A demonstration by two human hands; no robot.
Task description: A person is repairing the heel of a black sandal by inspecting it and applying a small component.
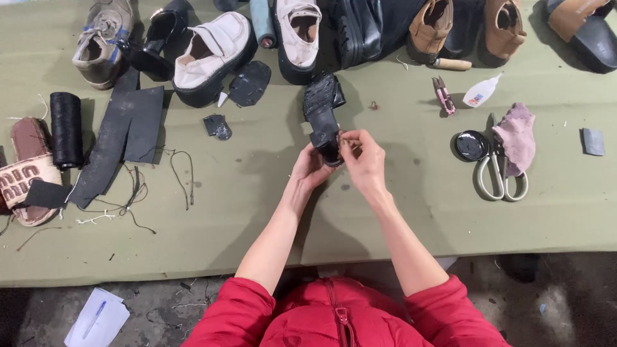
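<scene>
Olive-green cloth-covered desk [411, 218] carries a row of worn shoes along its far edge. Black chunky-heeled shoe [323, 115] stands tilted at desk centre, sole toward the camera. Left hand [313, 168] is closed around the shoe's lower end; right hand [364, 159] pinches the same end with fingertips together. Steel scissors [498, 173] lie well apart, to the right.

Hands – two: left hand [310, 168], right hand [364, 160], both on one black heeled shoe [323, 115].
White shoes – two [212, 54] [297, 32].
Tan shoes – two [429, 26] [503, 27].
Grey sneaker [103, 40] – one.
Black thread spool [65, 121] – one.
Scissors [498, 173] – one pair.
Glue bottle [481, 92] – one.
Pink rag [517, 136] – one.
</scene>
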